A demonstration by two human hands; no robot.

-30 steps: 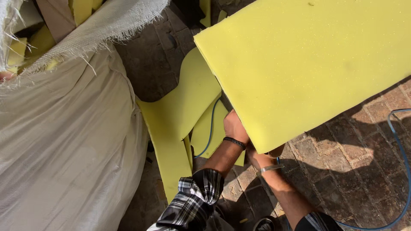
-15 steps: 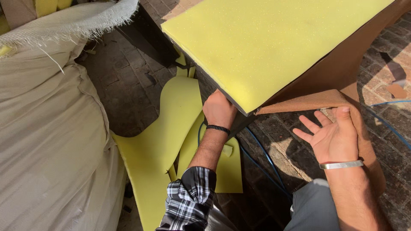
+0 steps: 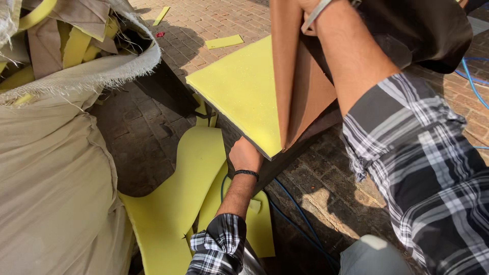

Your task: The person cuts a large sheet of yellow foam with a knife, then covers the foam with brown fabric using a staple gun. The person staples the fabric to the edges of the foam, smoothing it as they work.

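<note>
A thick yellow foam panel point(image 3: 239, 86) lies on a dark board, tilted above the brick ground. My left hand point(image 3: 245, 154), with a black band at the wrist, grips the board's lower edge from beneath. My right hand point(image 3: 307, 6) is at the top edge of the view, mostly cut off, with a silver bracelet on the wrist. It holds up a stiff brown sheet point(image 3: 300, 86) that hangs down over the foam's right part. My right forearm and plaid sleeve cross in front of the sheet.
A big beige sack point(image 3: 51, 178) stuffed with foam strips fills the left. Curved yellow foam offcuts point(image 3: 178, 193) lie on the brick paving point(image 3: 214, 20) below the board. A blue hose point(image 3: 295, 214) runs underneath. A dark cloth point(image 3: 428, 30) hangs at top right.
My right hand left the ground-level brown sheet and has lifted it high over the foam. My left hand kept its grip on the board's edge. The view turned left and down.
</note>
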